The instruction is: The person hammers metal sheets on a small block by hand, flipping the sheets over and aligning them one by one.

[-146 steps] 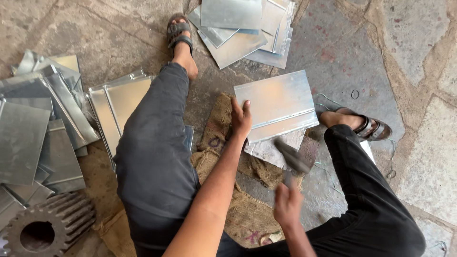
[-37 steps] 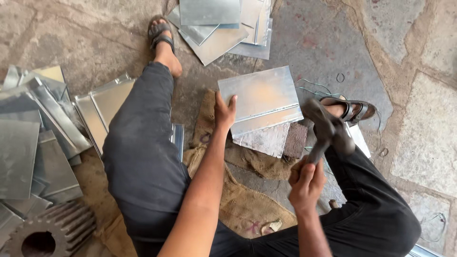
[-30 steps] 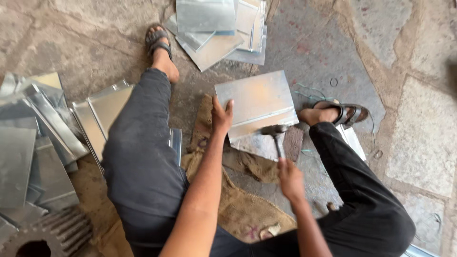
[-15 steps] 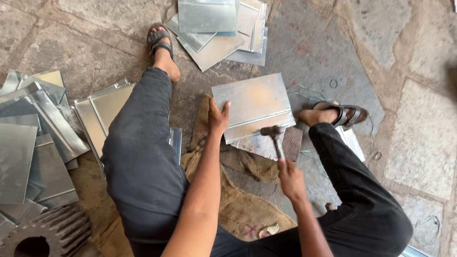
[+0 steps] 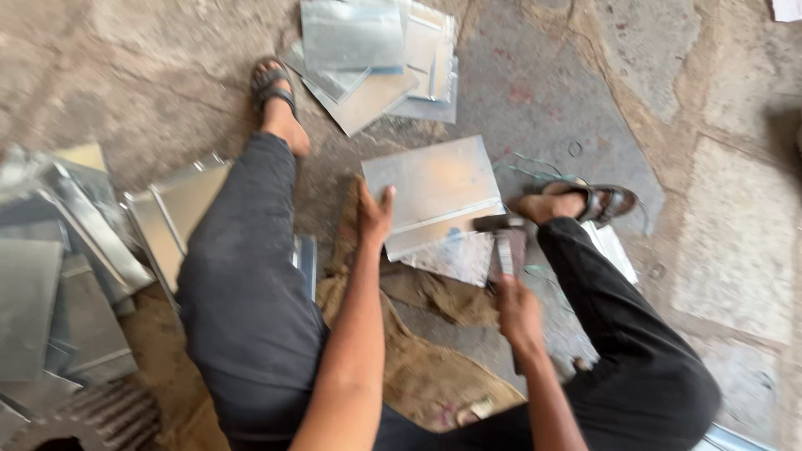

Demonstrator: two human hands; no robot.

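Note:
I sit on a stone floor with my legs spread. Between them lies a folded sheet-metal panel point(image 5: 434, 194) on top of another metal piece point(image 5: 455, 257). My left hand point(image 5: 374, 213) presses flat on the panel's left edge and holds it down. In my right hand point(image 5: 520, 311) is a hammer point(image 5: 501, 238), gripped by the handle. Its head rests on the panel's lower right edge, near my right foot.
A stack of shiny metal sheets point(image 5: 376, 58) lies ahead by my left sandal point(image 5: 271, 83). More bent sheets point(image 5: 67, 267) are piled at the left, with a ribbed metal part point(image 5: 100, 418) at the bottom left. A brown sack point(image 5: 426, 376) lies under me.
The hammer was raised at the right about a second ago and has come down onto the panel's lower right edge. My left hand has stayed on the panel.

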